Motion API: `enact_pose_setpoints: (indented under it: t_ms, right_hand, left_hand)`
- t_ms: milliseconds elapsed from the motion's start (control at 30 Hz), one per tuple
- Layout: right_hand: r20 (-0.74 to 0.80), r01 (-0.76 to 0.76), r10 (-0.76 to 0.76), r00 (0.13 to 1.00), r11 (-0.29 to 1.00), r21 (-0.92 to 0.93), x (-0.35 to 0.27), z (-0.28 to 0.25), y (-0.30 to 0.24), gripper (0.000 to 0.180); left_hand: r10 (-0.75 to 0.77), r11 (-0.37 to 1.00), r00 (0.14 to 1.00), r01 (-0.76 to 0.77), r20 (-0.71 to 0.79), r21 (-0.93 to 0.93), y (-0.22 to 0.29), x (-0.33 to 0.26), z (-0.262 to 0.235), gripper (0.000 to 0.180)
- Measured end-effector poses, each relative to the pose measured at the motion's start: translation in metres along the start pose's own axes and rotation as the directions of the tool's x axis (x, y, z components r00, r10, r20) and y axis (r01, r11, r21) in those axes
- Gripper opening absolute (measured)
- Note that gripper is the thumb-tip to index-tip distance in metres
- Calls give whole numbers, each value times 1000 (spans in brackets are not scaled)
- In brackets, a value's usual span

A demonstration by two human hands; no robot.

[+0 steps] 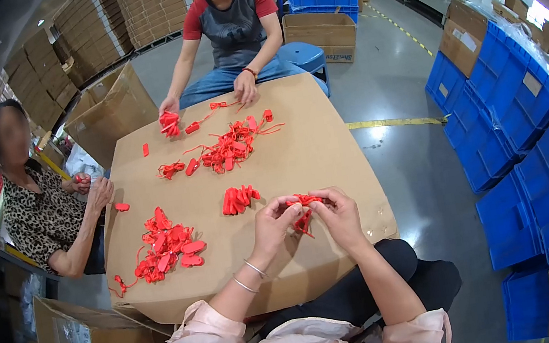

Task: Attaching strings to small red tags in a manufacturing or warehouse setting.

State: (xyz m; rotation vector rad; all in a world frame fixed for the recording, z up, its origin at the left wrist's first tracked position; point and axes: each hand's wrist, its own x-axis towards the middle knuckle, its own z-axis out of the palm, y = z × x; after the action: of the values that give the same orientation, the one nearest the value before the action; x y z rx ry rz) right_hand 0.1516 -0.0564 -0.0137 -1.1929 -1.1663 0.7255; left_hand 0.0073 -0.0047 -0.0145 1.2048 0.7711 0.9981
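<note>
Fingers of both hands are pinched nearly closed on one small bundle of red plastic tags, held just above the near edge of the cardboard worktop. Left hand grips it from 9 o'clock, right hand from 3 o'clock, fingertips almost meeting, with thin red tails hanging below. Judging from that two-handed pinch, the step in hand looks like gathering or sorting a few tags into 1 bunch; the next move would seem to call for a firm hold with 1 hand while the other works the loose tails, so nothing slips out.

At 10 o'clock from the hands, close by, lies a small tidy stack of red tags. Farther out at 9 o'clock sits a loose heap, and at 12 o'clock a tangled pile in mid-worktop. A person in a leopard-print top sits at 9 o'clock, another in a red-and-grey shirt at 12 o'clock, each handling tags. Blue crates stand stacked at 3 o'clock.
</note>
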Motion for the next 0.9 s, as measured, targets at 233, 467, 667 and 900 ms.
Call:
enact_pose_setpoints:
  t_ms: [233,467,667,900]
  right_hand:
    - [90,-148,129,988,954,262,0,-2,4,20]
    - [401,322,-87,912,758,-567,-2,-5,-1,31]
    - [324,185,33,945,766,-615,-7,0,15,36]
    - [287,-536,472,834,816,215,3,-9,-6,25]
  left_hand:
    - [16,989,973,-50,231,141,20,5,-7,27]
    - [-31,995,988,15,149,103,34,6,-20,19]
    - [-65,998,977,63,201,16,47,4,-37,16]
    - [-345,909,876,222,338,353,39,-9,-46,14]
